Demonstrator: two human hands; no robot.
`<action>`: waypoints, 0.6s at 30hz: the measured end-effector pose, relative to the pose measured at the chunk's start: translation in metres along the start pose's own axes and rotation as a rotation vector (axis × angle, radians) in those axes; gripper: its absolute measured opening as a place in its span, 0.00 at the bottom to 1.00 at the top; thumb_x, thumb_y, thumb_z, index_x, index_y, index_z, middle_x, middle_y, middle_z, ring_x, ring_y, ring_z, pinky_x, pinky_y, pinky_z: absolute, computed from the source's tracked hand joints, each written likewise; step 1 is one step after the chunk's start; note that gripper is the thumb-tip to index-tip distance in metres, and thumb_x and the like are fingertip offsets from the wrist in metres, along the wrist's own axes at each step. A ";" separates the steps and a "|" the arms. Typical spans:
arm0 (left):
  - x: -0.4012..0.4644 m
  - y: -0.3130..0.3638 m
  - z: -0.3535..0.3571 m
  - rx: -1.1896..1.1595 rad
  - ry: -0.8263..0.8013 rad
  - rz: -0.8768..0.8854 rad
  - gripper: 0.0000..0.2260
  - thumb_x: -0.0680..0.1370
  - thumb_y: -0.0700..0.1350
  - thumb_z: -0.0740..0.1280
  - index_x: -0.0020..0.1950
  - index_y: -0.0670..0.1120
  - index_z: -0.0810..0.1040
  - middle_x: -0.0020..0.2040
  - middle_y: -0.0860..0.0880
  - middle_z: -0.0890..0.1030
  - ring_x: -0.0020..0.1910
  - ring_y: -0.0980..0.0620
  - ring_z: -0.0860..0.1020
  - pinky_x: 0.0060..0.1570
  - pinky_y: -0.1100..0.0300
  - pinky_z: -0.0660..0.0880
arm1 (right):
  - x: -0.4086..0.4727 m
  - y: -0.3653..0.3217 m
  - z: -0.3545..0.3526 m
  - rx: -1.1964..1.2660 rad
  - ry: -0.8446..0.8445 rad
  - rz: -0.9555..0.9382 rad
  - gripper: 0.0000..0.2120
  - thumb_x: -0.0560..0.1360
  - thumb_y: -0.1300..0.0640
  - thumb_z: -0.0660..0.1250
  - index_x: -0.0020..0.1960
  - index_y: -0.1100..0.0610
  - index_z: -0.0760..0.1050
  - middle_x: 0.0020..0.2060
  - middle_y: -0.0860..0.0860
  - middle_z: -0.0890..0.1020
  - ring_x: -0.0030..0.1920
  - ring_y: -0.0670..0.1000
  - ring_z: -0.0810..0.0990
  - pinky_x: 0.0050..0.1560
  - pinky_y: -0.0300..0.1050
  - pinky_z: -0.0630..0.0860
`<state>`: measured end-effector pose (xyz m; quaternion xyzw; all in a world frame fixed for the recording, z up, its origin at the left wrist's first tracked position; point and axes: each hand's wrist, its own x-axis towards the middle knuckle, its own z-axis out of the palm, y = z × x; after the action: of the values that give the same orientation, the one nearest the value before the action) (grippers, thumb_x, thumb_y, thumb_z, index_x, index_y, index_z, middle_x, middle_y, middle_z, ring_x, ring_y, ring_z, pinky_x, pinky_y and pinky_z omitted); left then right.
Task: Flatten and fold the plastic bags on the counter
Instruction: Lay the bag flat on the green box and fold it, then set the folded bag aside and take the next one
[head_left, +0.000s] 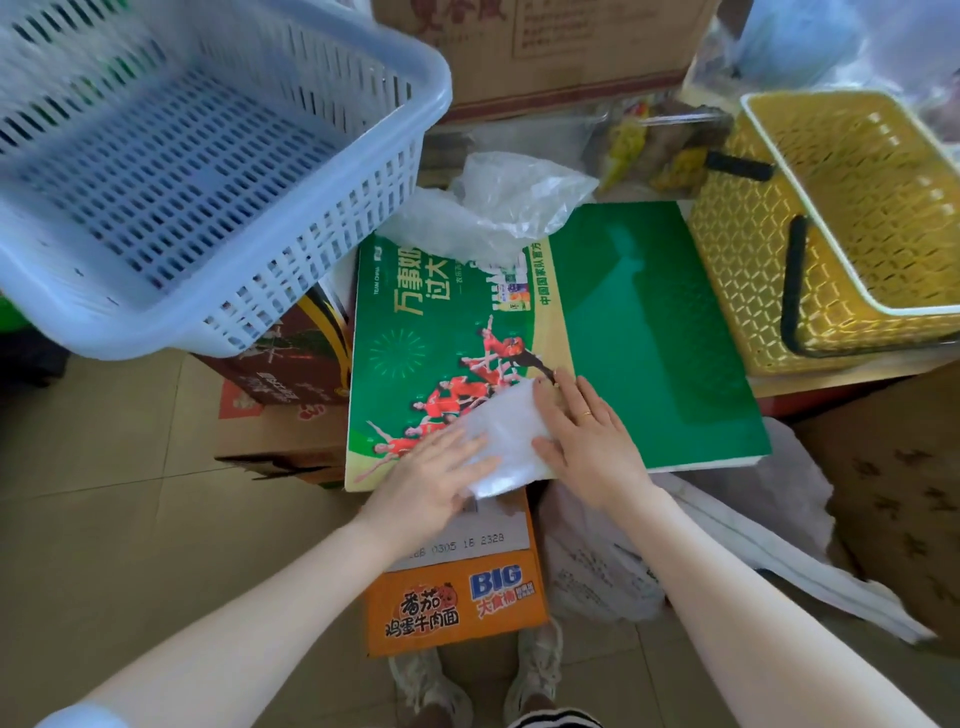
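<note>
A small, folded clear plastic bag (506, 441) lies at the near edge of a green printed board (649, 332) that serves as the work surface. My left hand (434, 480) lies flat on the bag's left side, fingers spread. My right hand (584, 439) presses flat on its right side, a ring on one finger. A crumpled clear plastic bag (498, 208) sits loose at the board's far edge.
A pale blue slotted basket (171, 171) stands at the left, a yellow basket (852, 228) with black handles at the right. Cardboard boxes (545, 47) sit behind, an orange noodle carton (457, 597) below the board, and white bags (727, 525) lie on the floor at right.
</note>
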<state>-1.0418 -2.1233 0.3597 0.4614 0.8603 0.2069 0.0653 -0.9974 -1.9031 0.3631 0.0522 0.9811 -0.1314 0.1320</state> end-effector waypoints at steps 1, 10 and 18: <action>0.001 0.002 -0.008 -0.076 0.026 -0.009 0.16 0.73 0.43 0.63 0.60 0.45 0.78 0.59 0.45 0.79 0.59 0.42 0.77 0.56 0.37 0.71 | -0.003 0.000 -0.004 0.044 0.027 -0.029 0.28 0.79 0.47 0.55 0.76 0.49 0.51 0.76 0.51 0.43 0.76 0.54 0.44 0.74 0.51 0.49; 0.080 0.060 -0.078 -0.321 0.283 -0.088 0.09 0.76 0.57 0.55 0.49 0.55 0.70 0.35 0.47 0.81 0.34 0.49 0.76 0.33 0.58 0.68 | -0.056 -0.002 -0.082 0.863 0.281 -0.061 0.14 0.73 0.42 0.55 0.48 0.45 0.76 0.40 0.42 0.80 0.41 0.40 0.76 0.42 0.37 0.70; 0.197 0.145 -0.117 -0.408 0.516 0.068 0.10 0.77 0.53 0.59 0.54 0.49 0.72 0.40 0.54 0.76 0.37 0.58 0.72 0.37 0.70 0.68 | -0.080 0.081 -0.167 0.975 0.498 0.092 0.07 0.75 0.59 0.67 0.40 0.60 0.73 0.35 0.59 0.75 0.35 0.53 0.71 0.34 0.44 0.65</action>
<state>-1.0771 -1.9254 0.5419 0.3996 0.7734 0.4871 -0.0707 -0.9502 -1.7850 0.5208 0.1797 0.8048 -0.5486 -0.1380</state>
